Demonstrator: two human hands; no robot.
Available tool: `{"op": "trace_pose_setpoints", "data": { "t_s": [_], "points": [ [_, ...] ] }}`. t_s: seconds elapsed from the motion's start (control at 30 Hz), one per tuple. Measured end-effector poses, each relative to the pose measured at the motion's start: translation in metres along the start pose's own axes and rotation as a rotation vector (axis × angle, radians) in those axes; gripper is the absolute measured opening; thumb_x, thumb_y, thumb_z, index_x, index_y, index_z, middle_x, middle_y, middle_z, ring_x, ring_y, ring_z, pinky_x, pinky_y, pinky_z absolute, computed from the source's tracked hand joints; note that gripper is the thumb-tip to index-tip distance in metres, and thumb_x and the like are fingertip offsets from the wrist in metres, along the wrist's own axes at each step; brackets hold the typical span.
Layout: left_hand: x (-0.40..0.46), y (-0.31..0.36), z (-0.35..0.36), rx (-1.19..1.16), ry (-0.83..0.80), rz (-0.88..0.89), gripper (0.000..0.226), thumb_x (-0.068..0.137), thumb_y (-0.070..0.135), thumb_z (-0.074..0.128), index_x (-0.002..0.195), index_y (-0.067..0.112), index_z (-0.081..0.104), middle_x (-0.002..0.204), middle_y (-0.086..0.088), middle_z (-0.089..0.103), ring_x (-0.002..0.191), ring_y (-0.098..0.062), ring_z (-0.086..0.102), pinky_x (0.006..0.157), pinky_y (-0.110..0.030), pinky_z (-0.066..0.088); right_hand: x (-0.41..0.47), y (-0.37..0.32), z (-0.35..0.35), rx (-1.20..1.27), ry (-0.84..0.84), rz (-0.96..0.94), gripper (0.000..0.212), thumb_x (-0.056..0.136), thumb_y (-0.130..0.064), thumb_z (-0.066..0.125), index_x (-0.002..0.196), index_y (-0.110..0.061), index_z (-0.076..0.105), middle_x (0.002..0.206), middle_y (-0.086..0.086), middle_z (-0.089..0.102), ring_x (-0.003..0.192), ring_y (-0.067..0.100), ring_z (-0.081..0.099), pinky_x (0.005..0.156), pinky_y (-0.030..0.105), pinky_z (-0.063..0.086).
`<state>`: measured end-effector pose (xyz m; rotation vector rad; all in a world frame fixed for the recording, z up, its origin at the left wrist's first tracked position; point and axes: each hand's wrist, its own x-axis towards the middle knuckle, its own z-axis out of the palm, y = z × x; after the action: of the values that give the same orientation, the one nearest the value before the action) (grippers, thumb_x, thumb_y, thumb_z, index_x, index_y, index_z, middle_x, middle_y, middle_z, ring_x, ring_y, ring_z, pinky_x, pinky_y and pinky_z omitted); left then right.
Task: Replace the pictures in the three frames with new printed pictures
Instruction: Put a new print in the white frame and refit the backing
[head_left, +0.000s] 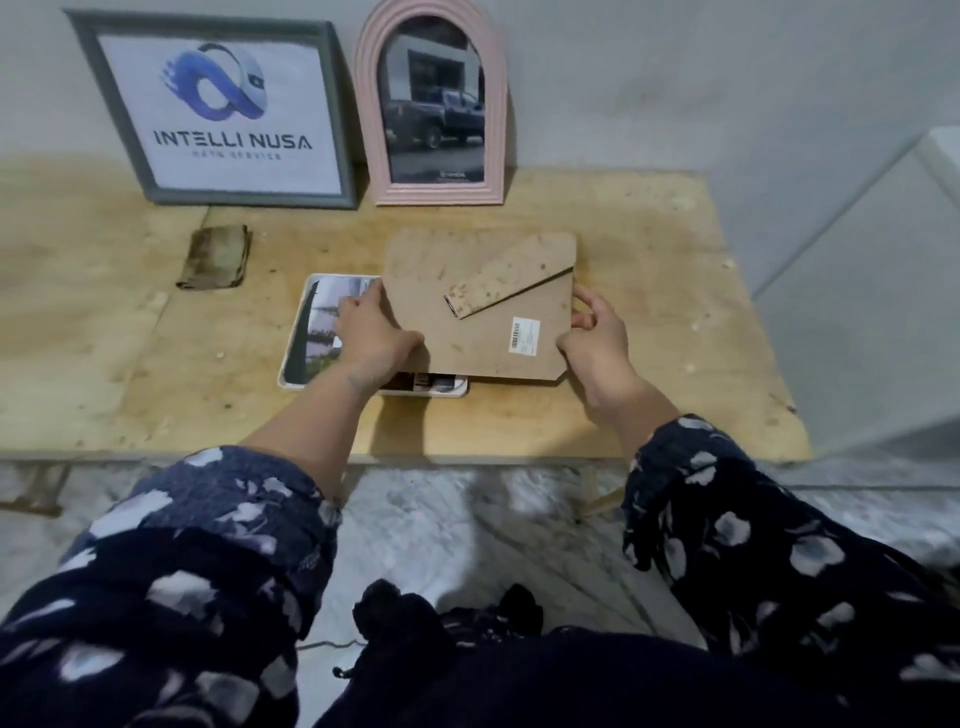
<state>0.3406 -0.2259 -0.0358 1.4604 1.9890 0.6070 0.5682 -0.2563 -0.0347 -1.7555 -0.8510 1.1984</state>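
Both hands clamp the brown backing board (483, 306): left hand (371, 338) on its left edge, right hand (597, 338) on its right. White frame (296, 358) lies beneath on the bench (649, 364).

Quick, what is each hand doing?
Left hand: holds the brown fibreboard backing board by its left edge.
Right hand: holds its right edge.

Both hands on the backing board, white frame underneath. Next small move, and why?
Probably lower the backing board squarely onto the white frame: left hand and right hand grip it offset right, with a print showing at the frame's left.
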Motion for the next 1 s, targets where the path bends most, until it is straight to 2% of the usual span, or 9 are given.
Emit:
{"op": "trace_pose_setpoints", "data": {
  "t_s": [0.1,0.23,0.33,0.47,0.6,0.7,0.8,0.9,1.0],
  "points": [
    [0.007,-0.025,-0.031,0.008,0.050,-0.004,0.068,0.076,0.016,0.077,0.136,0.016,0.044,0.135,-0.014,0.038,0.127,-0.034,0.037,0.107,-0.043,0.037,-0.003,-0.005,0.034,-0.133,-0.079,-0.062,0.077,0.084,0.011,0.055,0.145,-0.031,0.033,0.103,-0.001,0.059,0.086,0.012,0.062,0.070,0.038,0.060],
    [0.013,-0.057,-0.064,0.026,0.078,0.000,0.074,0.078,0.014,0.076,0.142,0.013,0.039,0.136,-0.013,0.034,0.131,-0.031,0.032,0.112,-0.038,0.029,-0.011,-0.006,0.075,-0.289,-0.154,-0.150,0.090,0.080,0.011,0.061,0.148,-0.035,0.023,0.094,-0.004,0.057,0.084,0.013,0.062,0.067,0.035,0.060],
    [0.017,-0.077,-0.075,0.040,0.053,0.010,0.075,0.076,0.012,0.077,0.142,0.015,0.039,0.135,-0.013,0.035,0.130,-0.031,0.034,0.113,-0.039,0.030,-0.015,0.001,0.096,-0.352,-0.148,-0.173,0.091,0.078,0.010,0.063,0.150,-0.029,0.022,0.089,-0.006,0.055,0.082,0.013,0.060,0.067,0.031,0.056],
    [0.020,-0.090,-0.079,0.039,-0.016,0.041,0.081,0.075,0.008,0.078,0.144,0.014,0.036,0.134,-0.012,0.034,0.128,-0.031,0.036,0.113,-0.041,0.033,-0.016,0.010,0.107,-0.386,-0.112,-0.182,0.090,0.077,0.013,0.060,0.150,-0.025,0.023,0.088,-0.003,0.057,0.086,0.018,0.061,0.067,0.035,0.057],
    [0.020,-0.102,-0.076,0.059,-0.060,0.056,0.086,0.075,0.010,0.080,0.146,0.013,0.032,0.134,-0.010,0.033,0.126,-0.030,0.039,0.109,-0.045,0.037,-0.014,0.015,0.114,-0.437,-0.076,-0.166,0.088,0.077,0.015,0.057,0.151,-0.022,0.024,0.090,-0.002,0.056,0.080,0.014,0.056,0.059,0.025,0.049],
    [0.021,-0.105,-0.077,0.122,-0.062,0.072,0.087,0.078,0.015,0.078,0.149,0.012,0.028,0.137,-0.010,0.033,0.127,-0.029,0.036,0.107,-0.043,0.037,-0.015,0.018,0.114,-0.527,-0.064,-0.197,0.083,0.078,0.013,0.055,0.150,-0.018,0.027,0.098,-0.003,0.048,0.088,0.014,0.050,0.073,0.028,0.048],
    [0.020,-0.106,-0.078,0.190,-0.083,0.075,0.084,0.081,0.020,0.076,0.149,0.013,0.027,0.139,-0.009,0.033,0.127,-0.029,0.030,0.103,-0.043,0.035,-0.015,0.020,0.113,-0.614,-0.067,-0.204,0.075,0.081,0.011,0.054,0.147,-0.017,0.033,0.119,0.007,0.041,0.095,0.019,0.049,0.091,0.033,0.049],
    [0.022,-0.106,-0.079,0.226,-0.118,0.062,0.079,0.083,0.021,0.074,0.148,0.016,0.029,0.138,-0.008,0.032,0.126,-0.031,0.027,0.100,-0.043,0.035,-0.010,0.023,0.115,-0.649,-0.086,-0.173,0.070,0.083,0.008,0.054,0.146,-0.015,0.035,0.136,0.012,0.039,0.109,0.025,0.054,0.093,0.038,0.052],
    [0.025,-0.105,-0.079,0.262,-0.166,0.051,0.071,0.085,0.021,0.072,0.145,0.016,0.034,0.138,-0.009,0.030,0.125,-0.032,0.026,0.100,-0.041,0.034,-0.005,0.026,0.115,-0.689,-0.108,-0.173,0.066,0.084,0.004,0.055,0.145,-0.012,0.038,0.131,0.014,0.050,0.116,0.026,0.053,0.098,0.030,0.045]
  ]
}}
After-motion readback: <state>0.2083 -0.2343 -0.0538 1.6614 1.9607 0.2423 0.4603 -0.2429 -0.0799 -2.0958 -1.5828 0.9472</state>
